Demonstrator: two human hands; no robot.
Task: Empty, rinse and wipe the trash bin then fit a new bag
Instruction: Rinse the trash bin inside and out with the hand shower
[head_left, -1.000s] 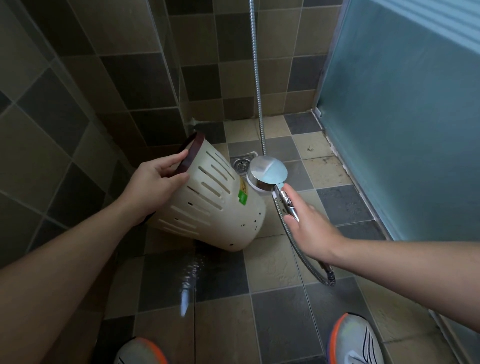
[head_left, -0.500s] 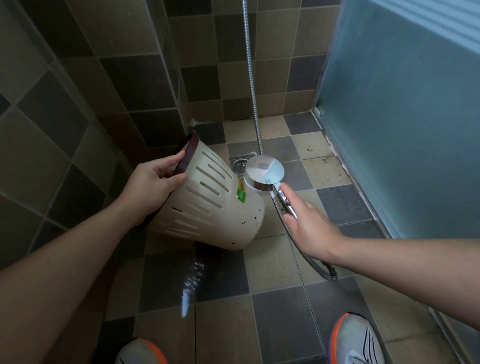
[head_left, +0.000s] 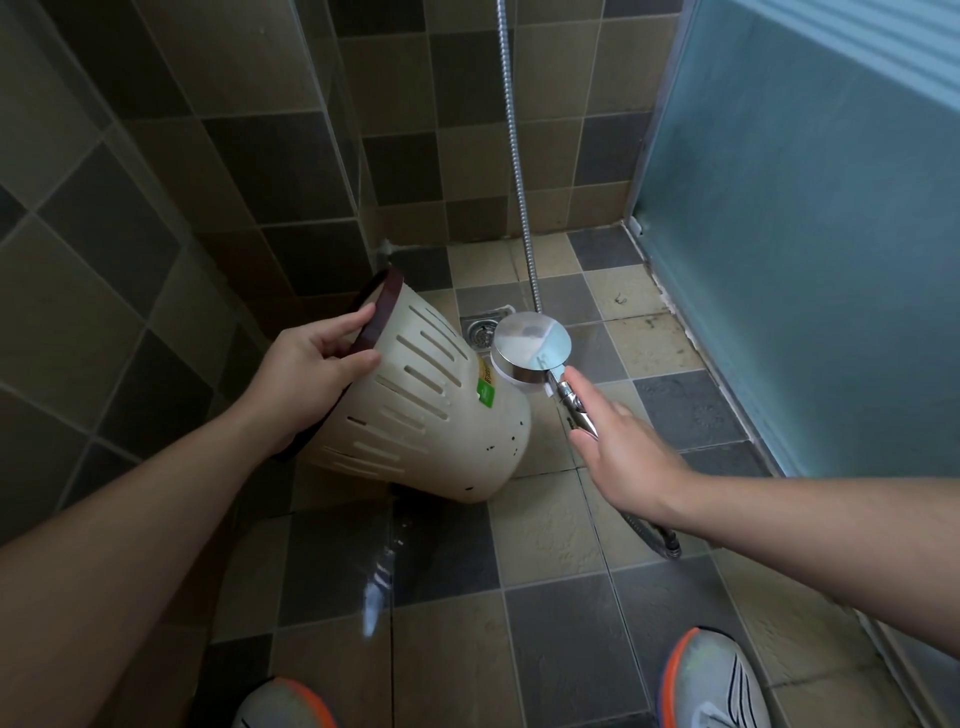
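A cream slotted trash bin (head_left: 431, 415) with a dark brown rim and a green sticker is held tilted above the tiled floor, its mouth facing up-left and its base low to the right. My left hand (head_left: 311, 369) grips the rim, thumb on the outer wall. My right hand (head_left: 623, 452) holds the chrome handle of a shower head (head_left: 530, 343), index finger stretched along it. The round head sits right beside the bin's upper side. I cannot see inside the bin.
The metal hose (head_left: 514, 156) hangs from above and loops under my right wrist. A floor drain (head_left: 480, 332) lies behind the bin. A wet streak (head_left: 379, 571) runs across the floor toward my shoes (head_left: 711, 680). A frosted glass door (head_left: 805, 234) closes off the right, and tiled walls the left.
The shower head has edged slightly left, closer to the bin. My right index finger now lies straighter along the handle. The bin is held much as before.
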